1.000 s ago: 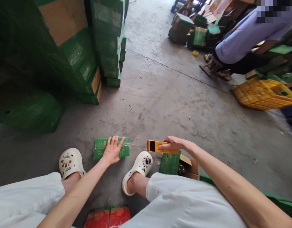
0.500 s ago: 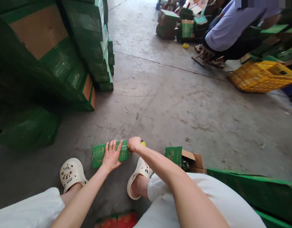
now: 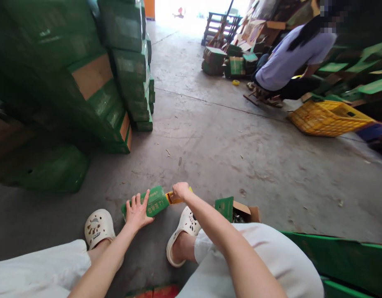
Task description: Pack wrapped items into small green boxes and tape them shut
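A small green cardboard box [image 3: 157, 201] with printed lettering sits on the floor between my feet, turned slightly. My left hand [image 3: 137, 212] grips it near its left end, fingers spread over the top and thumb along the near side. At the box's right end, my right hand [image 3: 181, 190] is closed round a yellow-orange tape dispenser [image 3: 175, 198], partly hidden by the fingers. The dispenser's front reaches the end of the box; whether tape is stuck there cannot be made out.
An open green carton [image 3: 224, 208] stands right of my foot. Tall stacks of green boxes [image 3: 128, 62] rise at the left. A person [image 3: 280, 58] sits on a low stool at the far right, near a yellow crate [image 3: 330, 118]. A red box [image 3: 159, 291] lies below.
My left hand has slid toward the box's left end. The box has tilted, its right end farther away. The dispenser shows more beneath my right hand. The view has tipped upward.
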`<state>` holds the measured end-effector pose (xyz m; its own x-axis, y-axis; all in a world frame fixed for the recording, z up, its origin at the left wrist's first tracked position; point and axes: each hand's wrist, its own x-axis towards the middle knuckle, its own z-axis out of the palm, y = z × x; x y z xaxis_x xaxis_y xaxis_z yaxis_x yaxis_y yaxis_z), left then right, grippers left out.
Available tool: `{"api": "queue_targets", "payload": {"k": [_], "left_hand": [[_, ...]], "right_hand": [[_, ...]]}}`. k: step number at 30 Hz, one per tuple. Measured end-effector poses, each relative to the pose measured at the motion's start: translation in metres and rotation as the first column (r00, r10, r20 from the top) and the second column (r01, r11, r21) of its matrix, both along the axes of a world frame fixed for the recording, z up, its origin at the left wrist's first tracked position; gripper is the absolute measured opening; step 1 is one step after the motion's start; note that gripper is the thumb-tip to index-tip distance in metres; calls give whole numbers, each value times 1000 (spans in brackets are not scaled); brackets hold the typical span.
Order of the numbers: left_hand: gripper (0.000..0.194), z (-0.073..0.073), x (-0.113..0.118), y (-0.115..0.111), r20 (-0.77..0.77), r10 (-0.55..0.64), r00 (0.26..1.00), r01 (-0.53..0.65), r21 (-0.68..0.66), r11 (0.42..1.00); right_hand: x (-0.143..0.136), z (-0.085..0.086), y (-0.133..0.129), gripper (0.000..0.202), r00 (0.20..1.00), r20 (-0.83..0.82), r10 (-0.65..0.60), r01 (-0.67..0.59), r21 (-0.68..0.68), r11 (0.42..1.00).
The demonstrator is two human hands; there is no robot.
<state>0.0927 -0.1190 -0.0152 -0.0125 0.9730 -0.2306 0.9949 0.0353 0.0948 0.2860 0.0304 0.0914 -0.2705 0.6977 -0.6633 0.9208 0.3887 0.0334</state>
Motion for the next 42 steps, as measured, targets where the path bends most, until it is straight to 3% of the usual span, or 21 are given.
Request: {"api": "queue_targets", "payload": {"k": [3,5,6,8,10,12,15,17,21,26,31,35,38,42], "left_hand": [[119,-2,7,-13,113,299,948,-294,-58,954],[109,2,1,-10,283,455,844,-448,-94,889],[102,6,-5,-5,415,520,746,-518,-129,846],[82,18,-20,9,672,594,442,-594,-276,755],[62,31,-35,21,778,610,152,-542,-451,709],[57,41,-44,25,771,636,-35,-409,-591,695],[47,45,-50,17,697,638,-329,-175,-708,684],[39,44,-50,9,661,599,-452,-116,-709,695],[36,43,-50,3,719,518,-463,-194,-653,732],[44,37,-46,12,804,461,-375,-307,-577,757],[44,21,-78,8,887,415,-202,-526,-456,718],[40,4,-104,-4,916,401,-15,-640,-317,700],[39,-8,-103,-6,911,400,97,-653,-245,717],[35,-22,-96,-3,880,436,191,-661,-213,719]], "right_hand": [[-8,16,-12,32,997,-42,-63,66,82,994],[-8,31,-9,37,992,-83,-91,101,124,987],[-8,38,-8,40,989,-113,-96,111,128,986],[-7,52,-8,48,978,-190,-85,104,92,990],[-6,62,-16,56,960,-275,-58,67,21,998],[-7,67,-30,63,904,-415,-106,59,-125,990],[-8,68,-51,68,764,-581,-280,79,-347,935],[-9,68,-58,70,723,-604,-335,95,-394,914],[-11,69,-63,71,719,-600,-350,102,-406,908],[-12,71,-63,71,748,-573,-335,97,-405,909],[20,64,-47,68,867,-426,-258,106,-347,932],[52,43,-37,63,922,-281,-266,163,-341,926],[57,24,-38,56,918,-256,-304,199,-365,910],[48,8,-45,51,913,-227,-339,227,-407,885]]}}
